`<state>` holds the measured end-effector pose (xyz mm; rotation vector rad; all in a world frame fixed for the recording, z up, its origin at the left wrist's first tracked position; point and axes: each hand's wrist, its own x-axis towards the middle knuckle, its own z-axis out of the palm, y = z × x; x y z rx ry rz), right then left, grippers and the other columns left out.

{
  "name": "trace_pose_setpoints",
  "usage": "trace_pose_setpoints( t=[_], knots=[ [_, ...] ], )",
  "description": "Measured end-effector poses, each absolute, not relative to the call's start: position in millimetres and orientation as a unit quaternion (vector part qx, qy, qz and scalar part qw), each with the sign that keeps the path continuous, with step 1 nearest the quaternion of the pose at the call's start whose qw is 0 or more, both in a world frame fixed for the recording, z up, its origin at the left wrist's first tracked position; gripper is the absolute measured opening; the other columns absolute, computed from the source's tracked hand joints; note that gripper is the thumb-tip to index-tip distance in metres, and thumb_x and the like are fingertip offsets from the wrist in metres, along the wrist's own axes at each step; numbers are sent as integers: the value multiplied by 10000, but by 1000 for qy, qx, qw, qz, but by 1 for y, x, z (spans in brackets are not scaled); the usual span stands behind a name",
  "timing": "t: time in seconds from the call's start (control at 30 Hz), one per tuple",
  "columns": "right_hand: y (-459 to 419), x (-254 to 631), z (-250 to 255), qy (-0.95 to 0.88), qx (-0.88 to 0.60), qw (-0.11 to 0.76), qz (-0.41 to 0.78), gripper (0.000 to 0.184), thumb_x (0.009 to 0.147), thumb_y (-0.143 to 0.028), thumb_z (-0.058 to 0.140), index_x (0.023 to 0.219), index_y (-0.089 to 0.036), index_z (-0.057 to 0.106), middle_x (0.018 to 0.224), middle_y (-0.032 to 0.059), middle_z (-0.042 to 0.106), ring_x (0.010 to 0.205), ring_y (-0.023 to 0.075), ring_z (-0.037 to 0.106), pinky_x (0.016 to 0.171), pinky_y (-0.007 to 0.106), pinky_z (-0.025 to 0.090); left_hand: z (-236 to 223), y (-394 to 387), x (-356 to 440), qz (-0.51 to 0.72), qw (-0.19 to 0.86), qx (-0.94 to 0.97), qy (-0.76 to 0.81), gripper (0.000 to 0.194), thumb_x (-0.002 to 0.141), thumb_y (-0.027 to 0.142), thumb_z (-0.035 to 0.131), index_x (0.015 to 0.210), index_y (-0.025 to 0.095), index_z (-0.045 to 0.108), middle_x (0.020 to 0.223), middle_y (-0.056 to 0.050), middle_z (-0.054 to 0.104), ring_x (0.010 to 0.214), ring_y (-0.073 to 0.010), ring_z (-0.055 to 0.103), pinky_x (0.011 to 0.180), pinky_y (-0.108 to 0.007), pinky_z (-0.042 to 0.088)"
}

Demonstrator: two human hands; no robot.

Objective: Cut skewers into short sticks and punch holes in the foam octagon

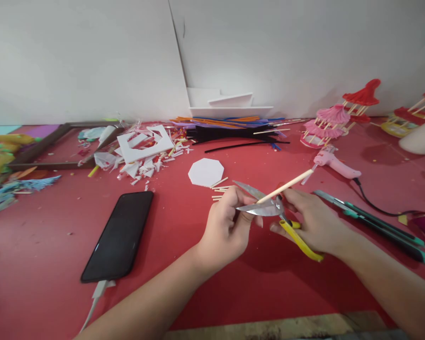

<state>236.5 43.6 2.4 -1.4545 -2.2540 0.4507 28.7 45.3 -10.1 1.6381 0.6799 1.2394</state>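
Yellow-handled scissors (265, 208) are in my right hand (313, 222), its fingers closed around the handles. Their blades stand apart, with a thin wooden stick (286, 185) lying between them. My left hand (230, 226) pinches the stick near its lower end, close to the blades; the other end points up and right. Beyond my left hand, several short cut sticks (219, 190) lie on the red table beside a white octagonal piece (206, 172).
A black phone (118, 236) with a cable lies left. White scraps (145, 146) and pipe cleaners (230, 127) sit at the back. On the right are a pink glue gun (336, 163), cutter knives (371, 224) and small pink and red tiered models (327, 125).
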Motion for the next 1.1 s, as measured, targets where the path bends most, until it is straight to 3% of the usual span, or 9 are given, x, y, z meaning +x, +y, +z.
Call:
trace_pose_setpoints(
  t=[0.3, 0.67, 0.9, 1.1],
  knots=[
    [45, 240, 2, -811, -521, 203, 170, 363, 722, -428, 682, 836, -226, 402, 791, 19, 546, 682, 174, 499, 621, 301, 410, -13, 46, 30, 507, 443, 685, 279, 95, 948, 131, 409, 898, 204, 445, 724, 10, 576, 614, -91, 520, 572, -237, 410],
    [47, 242, -4, -831, -512, 208, 73, 370, 736, -459, 666, 880, -218, 425, 825, 40, 554, 686, 179, 514, 628, 301, 417, -12, 46, 30, 497, 405, 707, 299, 220, 857, -9, 415, 878, 209, 437, 681, 48, 527, 578, -66, 477, 545, -193, 392],
    [45, 244, -7, -833, -509, 208, 60, 378, 761, -490, 634, 914, -213, 428, 875, 65, 577, 736, 199, 549, 660, 311, 443, -9, 48, 27, 479, 421, 715, 286, 199, 857, 13, 412, 876, 210, 422, 660, 52, 456, 545, -73, 410, 505, -202, 358],
    [47, 245, -7, -837, -502, 199, 92, 352, 763, -458, 643, 909, -211, 439, 857, 55, 580, 711, 189, 551, 640, 298, 435, -9, 52, 27, 479, 408, 731, 264, 295, 743, -53, 424, 866, 214, 421, 702, 36, 467, 573, -88, 416, 511, -217, 358]
  ],
)
